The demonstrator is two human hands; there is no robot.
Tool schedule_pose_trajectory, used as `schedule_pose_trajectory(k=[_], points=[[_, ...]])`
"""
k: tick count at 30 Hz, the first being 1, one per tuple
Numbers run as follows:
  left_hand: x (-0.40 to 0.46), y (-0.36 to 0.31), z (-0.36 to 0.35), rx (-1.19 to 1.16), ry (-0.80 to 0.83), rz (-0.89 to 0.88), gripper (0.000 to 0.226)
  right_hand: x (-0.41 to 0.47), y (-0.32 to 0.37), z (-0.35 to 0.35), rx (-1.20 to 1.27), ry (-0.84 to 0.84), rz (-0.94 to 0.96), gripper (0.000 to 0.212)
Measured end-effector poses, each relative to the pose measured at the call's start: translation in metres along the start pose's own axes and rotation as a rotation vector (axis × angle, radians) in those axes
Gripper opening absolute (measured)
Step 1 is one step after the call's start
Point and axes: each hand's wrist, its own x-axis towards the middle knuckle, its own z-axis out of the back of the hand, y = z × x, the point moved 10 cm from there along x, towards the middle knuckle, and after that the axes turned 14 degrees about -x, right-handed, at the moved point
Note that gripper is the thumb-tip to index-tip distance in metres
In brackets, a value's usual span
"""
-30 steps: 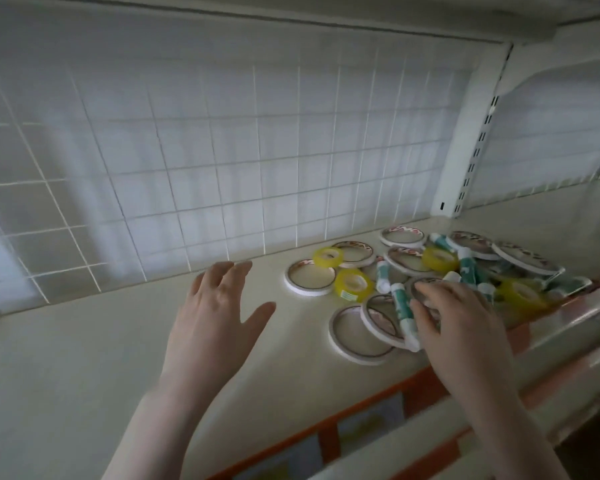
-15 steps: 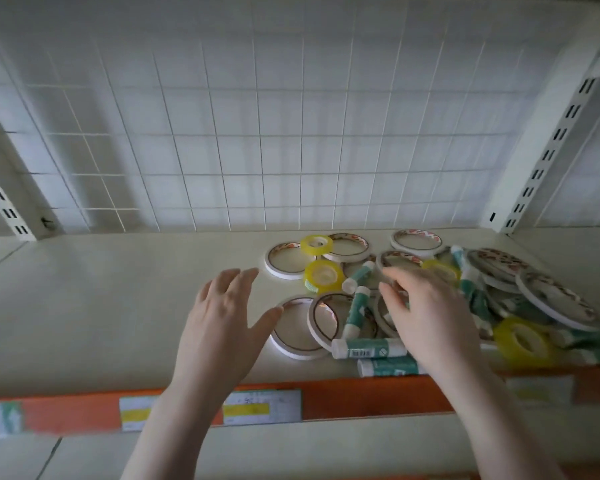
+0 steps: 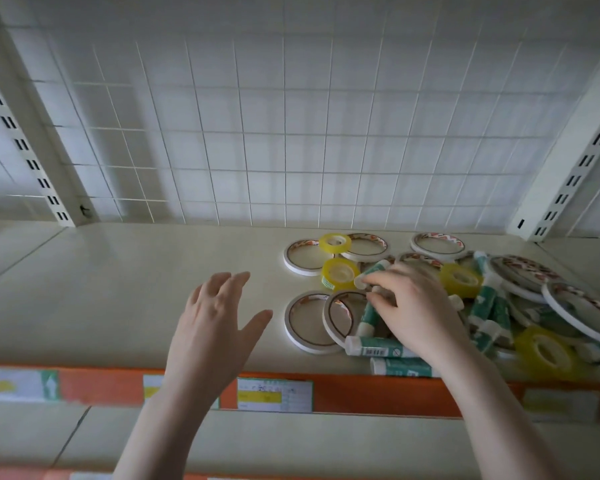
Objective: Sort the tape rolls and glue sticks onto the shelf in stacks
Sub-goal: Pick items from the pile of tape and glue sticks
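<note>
The right hand reaches into the jumbled pile on the shelf, its fingers curled and pinching the white cap end of a glue stick that lies just right of the nearer yellow tape roll. The left hand hovers flat and spread over bare shelf left of that roll, holding nothing.

To do this step well, I judge the stick should be lifted straight up and clear before it is swung across, since other glue sticks lie crossed under and beside the hand and could roll toward the orange shelf edge. The bare stretch left of the yellow roll looks like the sensible place to start a stack, and the waiting left hand could steady it there.

Around the yellow roll, thin white tape rings overlap one another in front and behind, a second yellow roll sits just behind, and 2 more yellow rolls lie farther right among green sticks. The wire grid back panel stands behind. The tangle itself is the obstacle: rings rest on sticks, so pulling 1 item may drag its neighbours.
</note>
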Motion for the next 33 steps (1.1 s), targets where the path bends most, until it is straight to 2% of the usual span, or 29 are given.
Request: schedule_pose_trajectory(k=[3, 6, 12, 19, 28, 33], points=[[0.001, 0.001, -0.001, -0.004, 0.005, 0.006, 0.058, -0.004, 0.012, 0.004, 0.068, 0.039, 0.209, 0.027], [0.000, 0.001, -0.004, -0.010, 0.010, 0.005, 0.059, -0.007, 0.017, 0.000, 0.137, 0.136, 0.303, 0.032], [0.000, -0.002, -0.007, -0.018, 0.017, 0.010, 0.059, -0.009, 0.023, -0.011, 0.113, 0.287, 0.352, 0.043], [-0.001, -0.003, -0.014, -0.023, 0.032, 0.012, 0.059, -0.003, 0.029, -0.015, -0.043, 0.369, 0.430, 0.043], [0.000, -0.001, -0.015, -0.025, 0.020, 0.020, 0.059, -0.001, 0.018, -0.005, -0.017, 0.225, 0.359, 0.020], [0.001, -0.005, -0.017, -0.031, 0.017, -0.012, 0.058, 0.000, 0.013, 0.014, -0.016, -0.004, 0.309, 0.024]])
